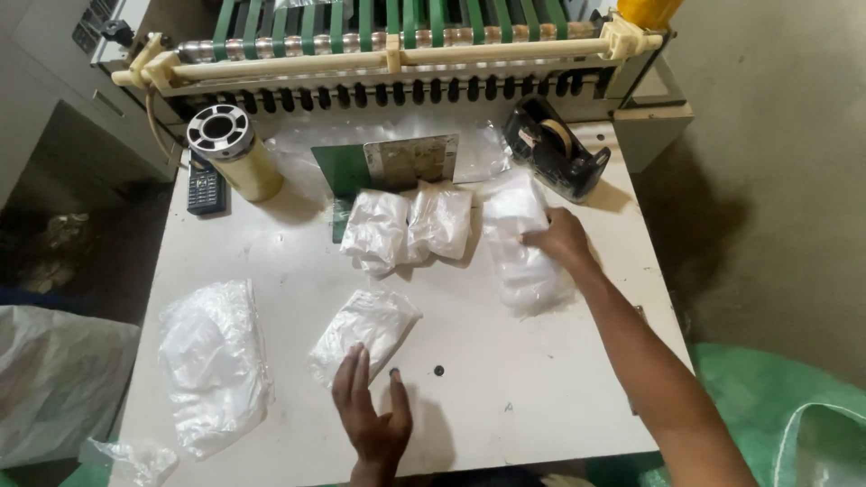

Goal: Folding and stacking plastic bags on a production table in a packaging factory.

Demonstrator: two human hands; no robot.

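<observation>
The left hand (372, 417) lay flat and open near the worktop's (505, 397) front edge, fingertips pinning a folded plastic bag stack (363, 330) so it stayed put. The right hand (561, 238), fingers loosely curled, pressed another bag bundle (523, 245) toward the right edge, beside the tape dispenser (555, 144).

Left hand (372, 417) flat on bench (505, 397), fingers (347, 374) touching a folded plastic bag stack (363, 330). Right hand (559, 239) rests on another bag bundle (523, 243) beside tape dispenser (555, 144).
</observation>
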